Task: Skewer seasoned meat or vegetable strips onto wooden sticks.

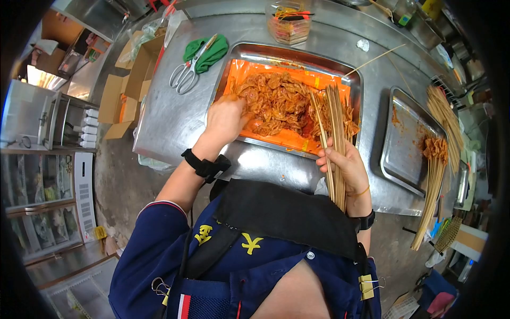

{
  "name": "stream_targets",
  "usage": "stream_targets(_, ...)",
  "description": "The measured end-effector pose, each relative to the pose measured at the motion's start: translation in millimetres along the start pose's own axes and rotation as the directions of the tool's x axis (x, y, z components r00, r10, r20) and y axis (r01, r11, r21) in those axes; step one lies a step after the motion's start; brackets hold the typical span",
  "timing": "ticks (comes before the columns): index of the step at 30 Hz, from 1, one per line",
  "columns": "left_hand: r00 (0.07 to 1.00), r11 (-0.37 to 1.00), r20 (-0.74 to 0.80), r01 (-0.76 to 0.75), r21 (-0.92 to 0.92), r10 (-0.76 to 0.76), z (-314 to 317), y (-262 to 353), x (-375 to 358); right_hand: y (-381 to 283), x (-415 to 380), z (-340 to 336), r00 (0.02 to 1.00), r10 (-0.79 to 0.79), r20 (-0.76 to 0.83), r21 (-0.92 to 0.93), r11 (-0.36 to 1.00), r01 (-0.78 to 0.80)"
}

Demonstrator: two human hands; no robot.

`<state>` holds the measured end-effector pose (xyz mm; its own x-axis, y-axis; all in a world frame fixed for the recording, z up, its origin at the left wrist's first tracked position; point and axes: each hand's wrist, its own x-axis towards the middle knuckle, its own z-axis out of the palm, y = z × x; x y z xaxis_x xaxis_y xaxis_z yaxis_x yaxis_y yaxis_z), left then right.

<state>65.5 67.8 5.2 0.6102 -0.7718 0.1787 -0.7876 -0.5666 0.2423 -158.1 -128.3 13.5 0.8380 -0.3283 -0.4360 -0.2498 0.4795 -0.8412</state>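
A steel tray (292,52) lined with orange plastic holds a heap of sliced, red-sauced meat (279,101). At the heap's left edge is my left hand (226,118), its fingers curled in against the meat; whatever they pinch is hidden. My right hand (345,167) is closed round a bundle of bamboo skewers (336,119) at the tray's right front side. Their upper ends reach over the tray, and sauced meat shows beside them. One skewer (323,127) in this grip slants slightly apart from the rest.
Scissors (186,77) lie by a green cloth (212,56) at left. Behind the tray stands a clear container (289,24). At right, loaded skewers (433,181) rest across a second tray (401,154), with more bare skewers (443,119) beyond. A cardboard box (119,101) stands off the table's left side.
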Motion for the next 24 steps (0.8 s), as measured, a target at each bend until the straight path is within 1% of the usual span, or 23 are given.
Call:
stream_targets(2,0.996,0.999,0.088,-0.004,-0.043,0.008,-1.1,-1.2,0.5,0.4,0.0,0.4,1.0,-0.002,0.001,0.0,1.0,0.002)
stream_targets(5,0.99,1.0,0.137,-0.014,0.0,0.014,6.4,-9.2,-0.6,1.3,-0.2,0.6,1.0,-0.002,0.004,0.006,1.0,0.002)
stream_targets(6,0.985,0.993,0.172,0.046,-0.109,-0.027,5.2,-10.9,1.7,1.2,-0.3,0.5,1.0,-0.003,0.005,0.007,1.0,0.003)
stream_targets(8,0.963,0.934,0.252,0.175,-0.312,-0.096,-0.4,-13.0,6.6,1.3,0.0,0.7,1.0,0.001,0.007,0.0,1.0,-0.001)
stream_targets(9,0.933,0.807,0.322,0.31,-0.503,-0.158,-0.7,-12.0,8.7,1.5,-0.1,1.0,1.0,0.004,0.007,-0.008,1.0,-0.004)
stream_targets(10,0.895,0.624,0.4,0.428,-0.654,-0.195,0.2,-8.9,12.8,0.9,0.7,0.9,1.0,0.004,0.006,-0.017,1.0,-0.003)
stream_targets(11,0.85,0.398,0.484,0.525,-0.753,-0.205,2.3,-4.6,16.3,1.0,1.4,1.0,1.0,0.001,0.014,-0.013,1.0,-0.001)
stream_targets(13,0.868,0.085,0.463,0.482,-0.872,-0.178,14.4,5.5,21.6,2.4,1.2,2.4,1.0,-0.004,0.024,-0.007,1.0,0.004)
stream_targets(14,0.877,-0.08,0.451,0.444,-0.893,-0.164,17.7,12.5,24.7,2.7,0.7,2.8,1.0,-0.001,0.027,-0.008,1.0,0.001)
stream_targets(15,0.861,-0.197,0.487,0.456,-0.868,-0.15,16.1,19.4,27.1,2.8,0.7,3.4,1.0,0.0,0.03,-0.008,1.0,0.0)
stream_targets(18,0.877,-0.312,0.448,0.383,-0.87,-0.173,27.3,35.5,36.9,1.3,-1.5,5.6,1.0,0.004,0.027,-0.013,1.0,-0.003)
stream_targets(19,0.882,-0.29,0.445,0.39,-0.874,-0.155,34.4,34.7,40.5,1.2,-2.2,6.2,1.0,0.003,0.027,-0.014,1.0,-0.003)
stream_targets(22,0.878,-0.298,0.421,0.348,-0.889,-0.229,36.7,51.8,47.7,1.7,-2.8,7.3,0.999,-0.003,0.045,-0.017,1.0,0.004)
stream_targets(24,0.887,-0.227,0.378,0.324,-0.918,-0.264,47.4,52.8,51.1,0.4,-4.8,9.9,0.998,0.006,0.058,-0.023,1.0,-0.005)
